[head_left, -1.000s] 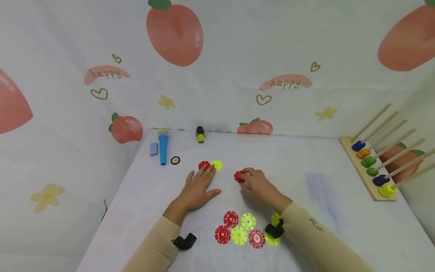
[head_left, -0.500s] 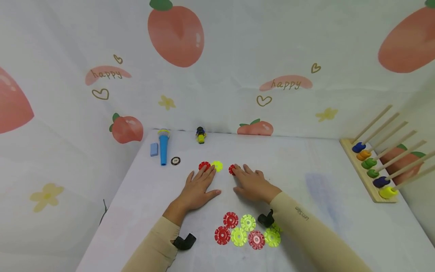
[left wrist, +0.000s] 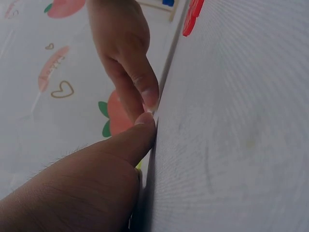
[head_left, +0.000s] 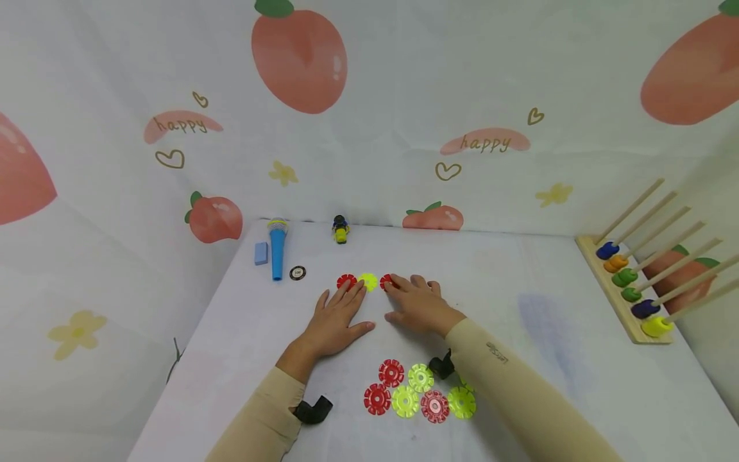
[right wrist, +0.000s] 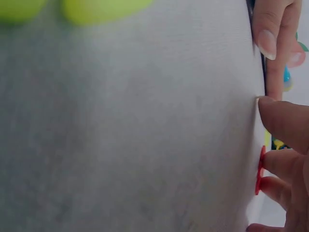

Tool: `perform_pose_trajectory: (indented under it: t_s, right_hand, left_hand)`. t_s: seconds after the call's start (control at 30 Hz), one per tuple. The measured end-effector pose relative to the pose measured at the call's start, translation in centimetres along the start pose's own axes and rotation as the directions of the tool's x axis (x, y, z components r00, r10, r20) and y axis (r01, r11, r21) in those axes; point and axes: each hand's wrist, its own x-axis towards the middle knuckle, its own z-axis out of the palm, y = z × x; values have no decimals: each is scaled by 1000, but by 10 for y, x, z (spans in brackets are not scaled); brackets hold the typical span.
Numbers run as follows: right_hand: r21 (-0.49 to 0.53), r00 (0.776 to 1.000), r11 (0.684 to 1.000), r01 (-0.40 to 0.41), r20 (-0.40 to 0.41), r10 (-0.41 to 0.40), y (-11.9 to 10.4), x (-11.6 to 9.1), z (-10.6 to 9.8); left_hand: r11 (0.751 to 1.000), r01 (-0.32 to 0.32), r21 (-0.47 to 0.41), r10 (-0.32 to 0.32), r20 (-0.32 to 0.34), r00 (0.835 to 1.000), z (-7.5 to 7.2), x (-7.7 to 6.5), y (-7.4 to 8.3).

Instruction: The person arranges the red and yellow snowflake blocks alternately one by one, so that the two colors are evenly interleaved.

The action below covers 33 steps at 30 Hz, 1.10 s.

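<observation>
My left hand lies flat on the white table, its fingertips on the near edges of a red notched plastic disc and a yellow-green one beside it. To their right, the fingertips of my right hand press on another red notched disc, partly covered by the fingers. Seen in the right wrist view, two fingertips touch the top of this red disc, which lies flat. The three discs form a row, with the right one close to the yellow-green one.
Nearer me lie several red and yellow-green discs, one partly under the right sleeve. Farther back are a blue toy microphone, a light blue block, a black chip and a small figure. A wooden bead rack stands at right.
My right hand has slid the red disc leftward to the yellow-green one, its pinch loosening into outstretched fingers. The left hand has stayed in place.
</observation>
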Motion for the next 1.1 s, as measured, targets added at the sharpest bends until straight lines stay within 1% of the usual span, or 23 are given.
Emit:
perform_pose_trajectory:
  t_s: [0.13,0.37,0.73,0.83,0.9,0.93,0.97,1.0,1.03,1.07,1.1]
  right_hand:
    - [-7,1000,1000,-1,10,1,-1,3,1]
    - [1,1000,1000,-2,10,2,-2,5,6]
    - [-1,1000,1000,-18,1,18,-7,5,7]
    - [42,1000,999,-10,3,10,-7,4,5]
    - [121,1000,993,-1,-7,2,-3,3,2]
    - [180,1000,984,8,-19,-5,-1,2,-1]
    - [251,999,968,20,-33,-12,3,-1,-5]
    - [326,999,945,33,-51,-17,7,-4,-9]
    - [404,998,914,39,-64,-14,11,-8,-13]
    - [483,997,874,44,-77,-8,15,-14,-18]
    - [562,996,825,53,-89,-3,19,-20,-22]
  left_hand:
    - [1000,1,-14,-1,0,1000,-2,-1,1]
    - [1000,3,-9,-3,-1,1000,0,-2,0]
    - [1000,2,-6,-2,6,1000,-1,-3,0]
    - [1000,5,-5,-4,10,1000,-2,-3,0]
    - [1000,5,-5,-5,11,1000,-2,-3,1]
    - [1000,4,-7,-4,9,1000,-3,-3,1]
    - [1000,3,-9,-3,7,1000,-3,-2,1]
    - [1000,0,-9,0,4,1000,-3,-2,1]
    - [1000,-1,-12,1,3,1000,-3,-2,2]
    - [1000,0,-14,0,4,1000,-4,-2,2]
    - [1000,0,-15,0,4,1000,-4,-2,2]
